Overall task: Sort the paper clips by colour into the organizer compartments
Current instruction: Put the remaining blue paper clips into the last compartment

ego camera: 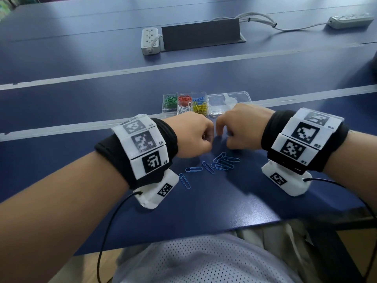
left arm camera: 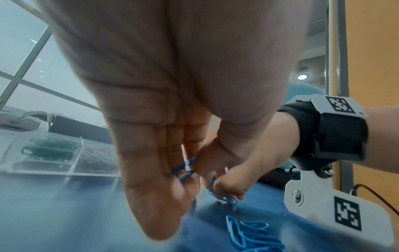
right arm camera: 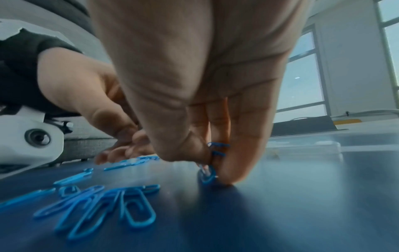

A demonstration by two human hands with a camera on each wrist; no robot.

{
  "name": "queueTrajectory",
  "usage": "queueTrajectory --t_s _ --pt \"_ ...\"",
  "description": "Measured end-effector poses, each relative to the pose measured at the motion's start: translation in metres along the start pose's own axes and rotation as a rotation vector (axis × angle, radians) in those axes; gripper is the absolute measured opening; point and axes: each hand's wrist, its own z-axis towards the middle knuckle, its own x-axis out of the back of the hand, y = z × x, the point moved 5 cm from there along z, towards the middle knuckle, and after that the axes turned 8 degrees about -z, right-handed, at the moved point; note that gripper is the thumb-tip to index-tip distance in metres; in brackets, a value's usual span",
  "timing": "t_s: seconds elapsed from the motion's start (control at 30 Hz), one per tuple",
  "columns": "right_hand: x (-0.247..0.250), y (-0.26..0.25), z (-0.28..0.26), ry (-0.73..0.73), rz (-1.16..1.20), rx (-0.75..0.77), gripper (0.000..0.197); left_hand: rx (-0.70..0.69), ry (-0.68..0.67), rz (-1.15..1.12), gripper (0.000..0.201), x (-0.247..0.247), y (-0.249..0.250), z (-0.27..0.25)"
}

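Observation:
A clear organizer (ego camera: 163, 111) stands past my hands, with green clips (ego camera: 170, 100), red clips (ego camera: 184, 98), blue clips (ego camera: 199, 99), white clips (ego camera: 184, 109) and yellow clips (ego camera: 200, 108) in separate compartments. Several loose blue clips (ego camera: 222, 163) lie on the table below my wrists. My left hand (ego camera: 206, 137) is curled and pinches blue clips (left arm camera: 183, 170) between thumb and fingers. My right hand (ego camera: 222, 133), almost touching it, pinches more blue clips (right arm camera: 208, 173) with its fingertips down at the table. The loose pile (right arm camera: 97, 204) lies just behind it.
The organizer's clear lid (ego camera: 228, 103) lies open to its right. Farther back are a white power strip (ego camera: 150, 40), a grey cable box (ego camera: 201, 35) and a second power strip (ego camera: 349, 21). The blue table's near edge (ego camera: 204, 235) runs just above my lap.

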Motion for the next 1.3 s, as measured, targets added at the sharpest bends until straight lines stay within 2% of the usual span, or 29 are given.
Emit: queueTrajectory --t_s 0.17,0.27,0.37,0.43,0.5,0.63,0.83,1.03,1.17,1.3 --pt "-0.003 0.012 -0.008 -0.034 0.168 -0.044 0.020 0.106 -0.041 -0.015 0.007 -0.009 -0.002 0.005" --pt "-0.008 0.016 -0.019 -0.090 0.252 -0.073 0.018 0.147 -0.098 -0.014 0.012 -0.014 -0.001 0.007" --pt "-0.011 0.017 -0.025 -0.089 0.305 -0.075 0.014 0.100 -0.091 0.002 0.016 -0.016 0.003 0.010" --pt "-0.011 0.014 -0.027 -0.093 0.303 -0.062 0.009 0.058 -0.098 0.044 0.029 -0.019 0.005 0.012" --pt "-0.011 0.009 -0.027 -0.088 0.262 -0.025 0.013 0.024 -0.092 0.075 0.037 -0.020 0.007 0.014" --pt "-0.011 -0.002 -0.024 -0.076 0.142 0.050 0.013 -0.025 -0.056 0.102 0.027 -0.016 0.010 0.019" --pt "-0.005 -0.006 -0.025 -0.050 0.164 0.036 0.026 -0.014 -0.031 0.088 0.016 -0.009 0.002 0.016" --pt "-0.007 -0.004 -0.022 -0.044 0.248 -0.040 0.029 -0.024 -0.064 0.136 0.026 -0.010 -0.004 0.005" --pt "-0.010 -0.012 -0.019 -0.045 0.260 -0.057 0.019 -0.061 -0.038 0.141 0.015 -0.011 -0.001 0.004" --pt "-0.014 -0.018 -0.016 -0.129 0.172 -0.047 0.032 -0.061 -0.027 0.124 0.019 -0.010 -0.004 0.002"
